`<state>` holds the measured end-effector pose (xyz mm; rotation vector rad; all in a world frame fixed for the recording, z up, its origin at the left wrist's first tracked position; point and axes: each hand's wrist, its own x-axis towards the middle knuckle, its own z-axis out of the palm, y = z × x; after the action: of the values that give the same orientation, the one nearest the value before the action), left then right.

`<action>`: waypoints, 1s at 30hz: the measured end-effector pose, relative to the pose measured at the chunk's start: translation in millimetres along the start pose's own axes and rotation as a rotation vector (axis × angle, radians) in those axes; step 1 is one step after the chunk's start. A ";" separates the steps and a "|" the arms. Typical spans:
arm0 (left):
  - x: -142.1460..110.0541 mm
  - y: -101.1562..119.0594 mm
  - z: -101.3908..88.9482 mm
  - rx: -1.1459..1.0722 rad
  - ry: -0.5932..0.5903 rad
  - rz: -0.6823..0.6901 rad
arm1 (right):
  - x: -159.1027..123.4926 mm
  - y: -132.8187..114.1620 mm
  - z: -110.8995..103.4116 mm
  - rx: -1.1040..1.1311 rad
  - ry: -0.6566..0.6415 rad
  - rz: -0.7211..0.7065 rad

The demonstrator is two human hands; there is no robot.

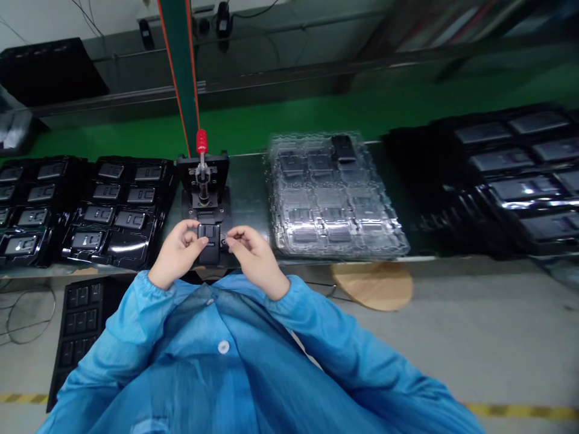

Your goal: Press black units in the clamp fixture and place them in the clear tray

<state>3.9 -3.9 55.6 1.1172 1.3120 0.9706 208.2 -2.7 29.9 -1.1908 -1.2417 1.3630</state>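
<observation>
A small black plastic case [209,253] with pale lettering lies at the front of a toggle-clamp fixture [203,187] with a red handle. My left hand [181,250] grips the case by its left edge, thumb resting on the top face. On the other side, my right hand [253,256] has thumb and forefinger pinched together close to the case's right edge. Whatever sits in that pinch is too small to make out. A small round shiny spot shows beside the fingertips.
Clear plastic trays [335,199] are stacked to the right, a black case [344,148] on top. Black trays of grey-black parts [120,211] stand at the left, more black trays [520,175] at far right. A wooden stool [375,286] is under the bench edge.
</observation>
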 end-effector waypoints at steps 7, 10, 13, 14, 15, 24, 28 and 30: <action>-20.9 10.2 14.7 -0.072 -0.084 -0.011 | 1.7 -15.6 -0.3 0.175 -0.042 0.092; -22.2 11.6 19.2 -0.087 -0.102 -0.026 | -1.5 -21.2 -4.4 0.198 -0.051 0.108; -20.8 8.9 23.1 -0.100 -0.120 -0.025 | -4.2 -22.3 -9.2 0.213 -0.042 0.119; -20.2 6.9 24.8 -0.098 -0.122 -0.022 | -5.3 -21.8 -10.8 0.216 -0.037 0.126; -19.5 4.4 26.8 -0.088 -0.120 -0.017 | -6.5 -21.1 -12.1 0.221 -0.027 0.133; -8.6 -16.3 54.8 0.004 -0.168 0.009 | -8.5 -11.6 -32.2 0.127 0.044 0.051; -9.4 -18.8 50.9 0.018 -0.186 0.014 | 36.9 -26.4 -85.4 -0.066 0.186 -0.031; -13.6 -21.6 43.9 0.040 -0.173 0.001 | 75.6 -39.9 -123.3 -0.224 0.318 0.008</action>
<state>45.4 -24.7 35.0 1.2048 1.1947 0.8316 322.4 89.6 60.8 -1.5037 -1.1794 1.0085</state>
